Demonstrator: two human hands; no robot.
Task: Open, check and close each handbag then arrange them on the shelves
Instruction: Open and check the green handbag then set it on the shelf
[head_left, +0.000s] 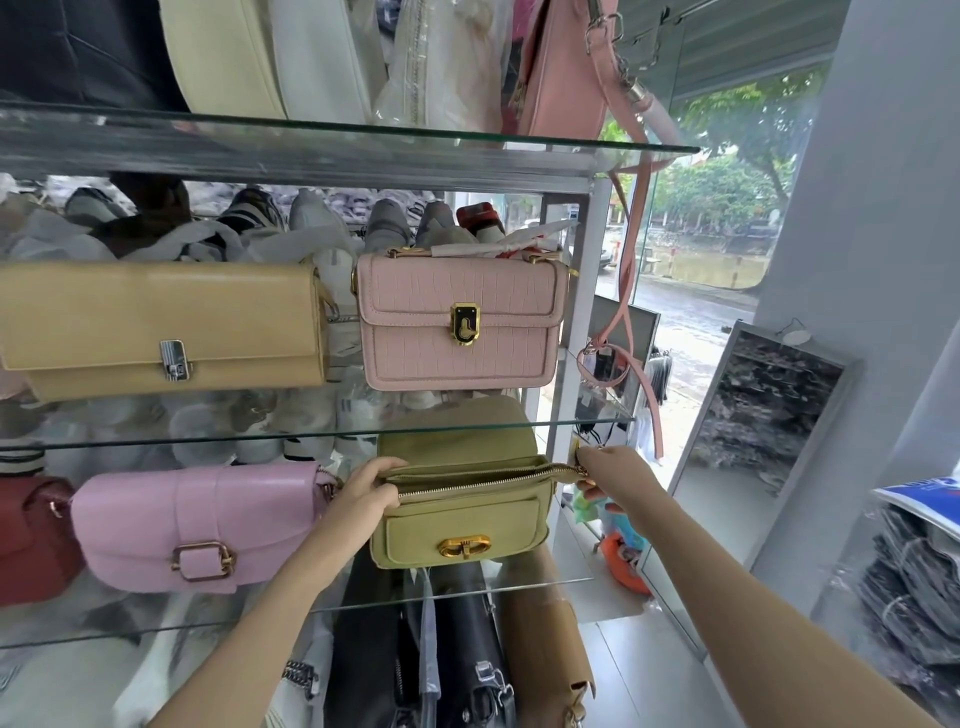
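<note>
- Forearms reach in from the bottom edge toward an olive-green handbag (462, 514) that stands on a glass shelf (571, 581), its flap thrown back and its zip gaping along the top.
- Left hand (366, 491) is curled over the bag's left top corner, fingers closed on the rim beside the zip.
- Right hand (610, 475) is pinched shut at the bag's right end, where the zip finishes; whether it grips the puller itself I cannot tell.
- Just left of the left hand sits a lilac buckled bag (200, 525), with a dark red bag (31, 538) beyond it.
- Below both hands, under the shelf, stand a black bag (467, 649) and a tan bag (550, 639).
- Above the hands, on the next shelf up, a pink croc-textured bag (460, 322) stands beside a beige clasp bag (161, 327).
- Higher still hangs a pink strap (631, 249), above the right hand.
</note>
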